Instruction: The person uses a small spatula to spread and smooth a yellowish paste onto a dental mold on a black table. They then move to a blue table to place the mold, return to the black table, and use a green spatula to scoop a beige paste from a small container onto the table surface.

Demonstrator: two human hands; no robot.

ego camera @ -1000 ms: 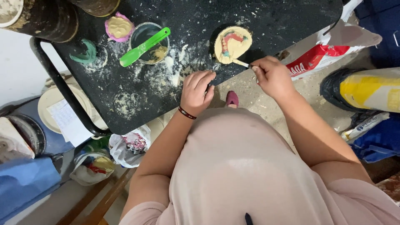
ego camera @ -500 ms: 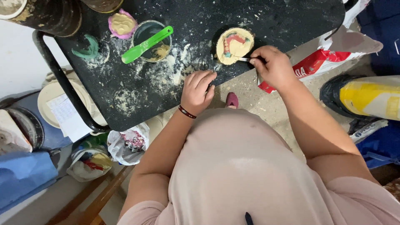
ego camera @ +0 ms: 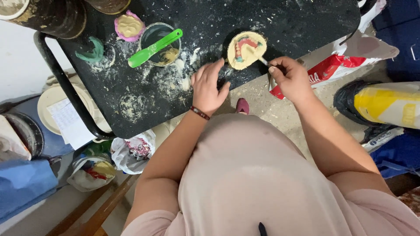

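A round cream plaster mould (ego camera: 246, 49) with a pink and green dental arch set in it lies on the black table (ego camera: 280, 22). My right hand (ego camera: 291, 78) pinches a thin tool (ego camera: 261, 60) whose tip rests on the mould's near edge. My left hand (ego camera: 208, 85) lies flat on the dusty table edge just left of the mould, fingers apart, with a dark bracelet on the wrist.
A rubber mixing bowl (ego camera: 159, 43) with a green spatula (ego camera: 153, 48) stands left of the mould, beside a pink cup of plaster (ego camera: 128, 26) and a teal mould (ego camera: 91, 51). A dark can (ego camera: 48, 15) is at the corner. Bags (ego camera: 345, 63) and buckets crowd the floor.
My right hand has brought the tool tip in onto the mould. My left hand has stayed on the table edge, with the fingers spread a little more.
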